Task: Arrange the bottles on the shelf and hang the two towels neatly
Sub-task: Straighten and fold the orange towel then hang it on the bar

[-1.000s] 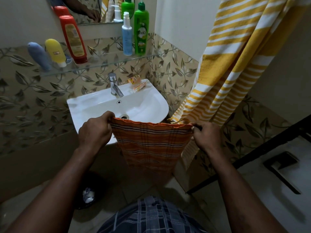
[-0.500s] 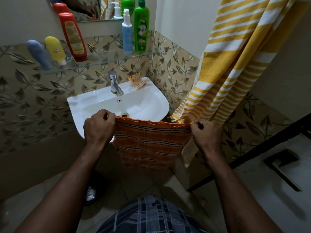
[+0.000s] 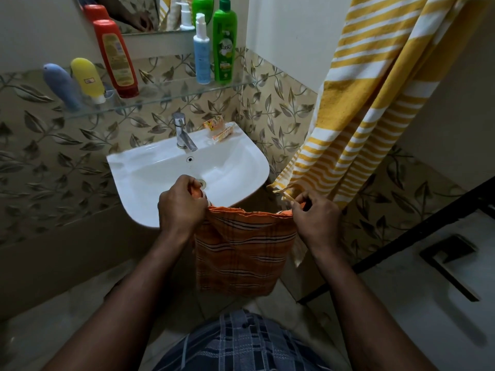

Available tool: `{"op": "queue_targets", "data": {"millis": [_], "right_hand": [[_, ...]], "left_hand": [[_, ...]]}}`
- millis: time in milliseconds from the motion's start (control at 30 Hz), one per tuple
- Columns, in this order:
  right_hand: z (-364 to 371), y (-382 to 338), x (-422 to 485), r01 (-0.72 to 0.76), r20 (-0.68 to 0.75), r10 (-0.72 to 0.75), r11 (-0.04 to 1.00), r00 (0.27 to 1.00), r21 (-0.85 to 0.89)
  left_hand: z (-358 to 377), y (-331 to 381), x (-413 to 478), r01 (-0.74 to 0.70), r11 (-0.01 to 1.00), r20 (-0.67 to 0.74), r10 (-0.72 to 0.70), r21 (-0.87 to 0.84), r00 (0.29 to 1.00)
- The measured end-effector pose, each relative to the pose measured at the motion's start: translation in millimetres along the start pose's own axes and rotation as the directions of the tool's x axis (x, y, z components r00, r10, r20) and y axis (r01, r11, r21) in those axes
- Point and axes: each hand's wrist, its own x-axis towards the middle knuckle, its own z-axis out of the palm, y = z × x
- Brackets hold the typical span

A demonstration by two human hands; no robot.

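An orange striped towel (image 3: pixel 241 253) hangs folded in front of the sink. My left hand (image 3: pixel 180 206) grips its top left corner and my right hand (image 3: pixel 314 216) pinches its top right corner. A yellow and white striped towel (image 3: pixel 375 103) hangs on the right wall. On the glass shelf (image 3: pixel 171 95) stand a blue tube (image 3: pixel 61 87), a yellow tube (image 3: pixel 87 79), a red bottle (image 3: pixel 116 57), a pale blue pump bottle (image 3: pixel 201 52) and a green bottle (image 3: pixel 224 41).
A white sink (image 3: pixel 150 172) with a steel tap (image 3: pixel 183 135) is fixed below the shelf, with small orange packets (image 3: pixel 218 129) on its rim. A mirror (image 3: pixel 150 14) hangs above. A dark door frame (image 3: pixel 417 234) runs along the right.
My hands have drawn closer together, so the towel's top edge is shorter and slack. Both hands also rose slightly toward the sink's front rim.
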Motion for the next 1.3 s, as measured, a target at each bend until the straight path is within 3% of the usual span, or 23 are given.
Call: {"op": "queue_targets", "data": {"millis": [200,367,533,767,900,1300], "right_hand": [[-0.8,-7.2,2.7,0.113,0.021,-0.116,0.987,0.993,0.113],[4.0,-31.8,-1.6,0.201,0.069,-0.218,0.960,0.973,0.197],[2.7,-53.6,-7.3,0.132,0.119,-0.172,0.949,0.978,0.288],[7.6,-62.1,-13.8,-0.051,0.159,-0.012,0.921,0.987,0.385],[9.7,-59.2,-17.5,-0.141,0.214,0.047,0.884,0.976,0.447],[13.2,-64.2,-25.4,-0.170,0.208,0.068,0.834,0.976,0.525]], "left_hand": [[1.7,18.8,-12.2,-0.199,0.980,0.140,0.193,0.027,0.971],[13.4,34.8,-21.6,-0.173,0.974,0.192,0.200,-0.147,0.961],[23.1,38.7,-30.5,-0.111,0.957,0.224,0.174,-0.268,0.959],[30.1,42.2,-42.7,-0.094,0.948,0.173,0.152,-0.304,0.973],[29.9,41.5,-46.2,-0.145,0.944,0.151,0.196,-0.295,0.969],[33.0,33.9,-50.9,-0.284,0.941,0.105,0.307,-0.185,0.946]]}}
